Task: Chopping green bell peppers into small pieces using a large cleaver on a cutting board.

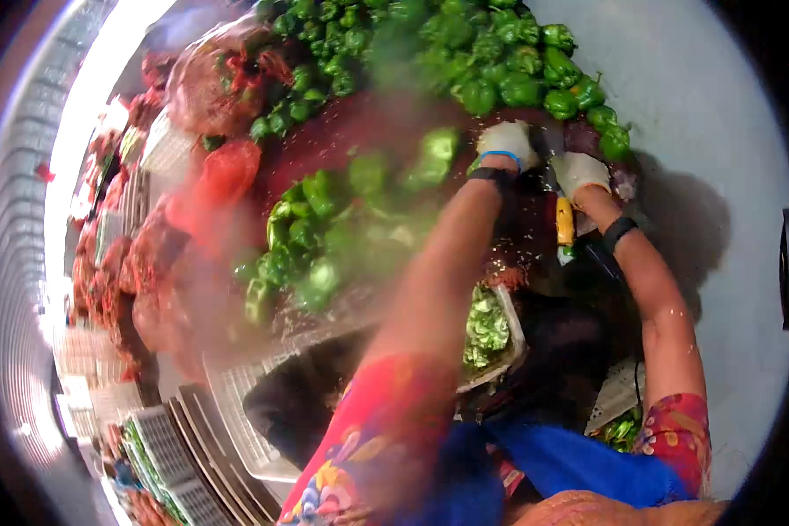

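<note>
My left hand (pixel 509 143), in a pale glove with a blue band at the wrist, reaches to the near edge of a heap of green bell peppers (pixel 519 89). A bit of green shows beside its palm, but its fingers are hidden. Close by on the right is my right hand (pixel 582 174), also gloved. A yellow handle (pixel 564 220) sticks out beside and below it; whether my fingers grip it cannot be made out. To the left of my left forearm lies a second pile of green peppers (pixel 319 204), partly blurred.
A pale container (pixel 516 322) of green trimmings stands between my legs. A white plastic crate (pixel 237 414) lies to the left. Farther left are filled red mesh sacks (pixel 158 250) and stacked crates (pixel 164 447). A pale wall (pixel 717 263) runs along the right.
</note>
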